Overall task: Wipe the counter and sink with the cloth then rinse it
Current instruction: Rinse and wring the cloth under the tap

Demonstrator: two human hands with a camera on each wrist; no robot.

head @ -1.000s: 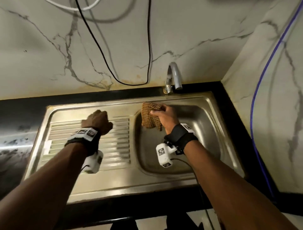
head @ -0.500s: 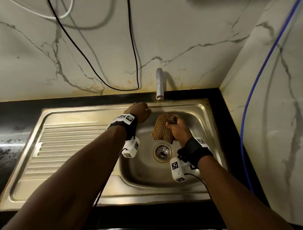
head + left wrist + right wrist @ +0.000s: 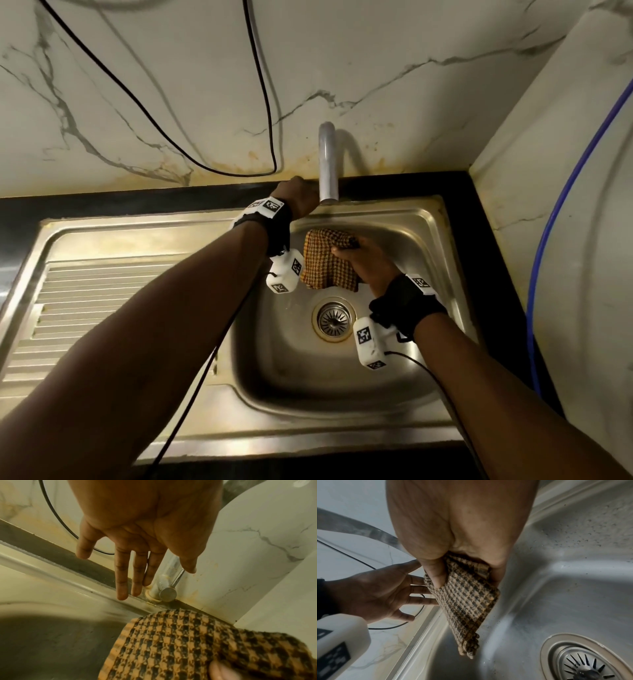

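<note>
A brown and orange checked cloth [image 3: 325,263] hangs over the steel sink basin [image 3: 421,240], just below the tap spout [image 3: 327,164]. My right hand [image 3: 363,260] pinches its top edge between thumb and fingers [image 3: 464,574]; the cloth [image 3: 467,601] dangles folded, above and left of the drain [image 3: 590,662]. My left hand [image 3: 298,198] is at the tap's base [image 3: 154,588] behind the basin. It is open [image 3: 150,580], its fingers [image 3: 122,585] straight and pointing down beside the tap column, the thumb near the thin lever. No water is visible.
A ribbed drainboard [image 3: 102,301] lies left of the basin, and a black counter strip [image 3: 102,202] runs along the marble wall. A black cable [image 3: 219,168] loops down the wall near the tap. A blue hose [image 3: 548,240] runs down the right wall.
My left hand left the drainboard and moved right and back to the tap's base. My right hand carried the cloth from the basin's back left to under the spout.
</note>
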